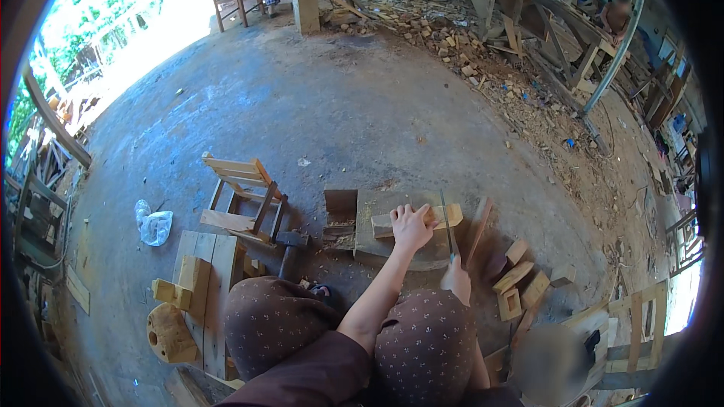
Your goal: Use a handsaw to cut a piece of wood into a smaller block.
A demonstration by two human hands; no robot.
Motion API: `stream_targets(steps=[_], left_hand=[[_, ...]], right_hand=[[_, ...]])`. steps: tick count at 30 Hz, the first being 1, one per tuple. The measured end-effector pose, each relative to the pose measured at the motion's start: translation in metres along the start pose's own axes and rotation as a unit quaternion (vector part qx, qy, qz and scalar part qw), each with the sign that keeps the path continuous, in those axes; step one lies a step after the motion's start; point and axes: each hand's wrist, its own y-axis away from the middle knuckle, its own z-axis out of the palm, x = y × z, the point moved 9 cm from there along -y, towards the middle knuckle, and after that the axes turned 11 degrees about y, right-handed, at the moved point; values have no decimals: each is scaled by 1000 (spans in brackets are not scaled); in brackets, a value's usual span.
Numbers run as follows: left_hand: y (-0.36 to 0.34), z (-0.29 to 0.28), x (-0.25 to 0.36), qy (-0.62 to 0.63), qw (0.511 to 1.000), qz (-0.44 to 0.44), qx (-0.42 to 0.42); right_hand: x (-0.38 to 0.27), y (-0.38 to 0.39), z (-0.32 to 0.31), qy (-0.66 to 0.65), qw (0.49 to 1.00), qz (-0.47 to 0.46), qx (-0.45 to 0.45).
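My left hand [412,226] presses down on a pale wood block [383,227], its fingers curled over the top. The block lies crosswise on a broad low wooden work block [371,201] in front of my knees. My right hand [457,280] grips the handle of a long, narrow-bladed tool [445,215], a saw or a file; I cannot tell which. Its blade points away from me and crosses the block near the right end, right of my left hand. A reddish wood strip [480,232] leans just right of the tool.
At my left are a hammer [292,240], a small wooden chair [253,196] and a low plank bench [219,298] bearing wood pieces. Several offcuts [515,275] lie at my right. Wood scraps [460,56] heap at the back, where a person [617,19] sits at far right.
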Motion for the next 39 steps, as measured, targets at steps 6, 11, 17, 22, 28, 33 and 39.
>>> stream_targets(steps=[6, 11, 17, 22, 28, 33, 39], left_hand=[[3, -6, -3, 2, 1000, 20, -3], [7, -5, -2, 2, 1000, 16, -5], [8, 1, -6, -3, 1000, -2, -1], [9, -6, 9, 22, 1000, -7, -15], [0, 7, -12, -1, 1000, 13, -15], [2, 4, -4, -13, 1000, 11, 8], [2, 3, 4, 7, 1000, 10, 10]], right_hand=[[-1, -5, 9, -15, 999, -29, 10], [-27, -52, 0, -22, 998, -51, 21], [-15, -37, 12, -14, 999, -32, 10], [12, 17, -4, -11, 999, 7, -29], [-6, -28, 15, -23, 1000, -2, -14], [-24, -56, -2, -50, 997, -48, 18], [13, -1, 12, -30, 999, -11, 9]])
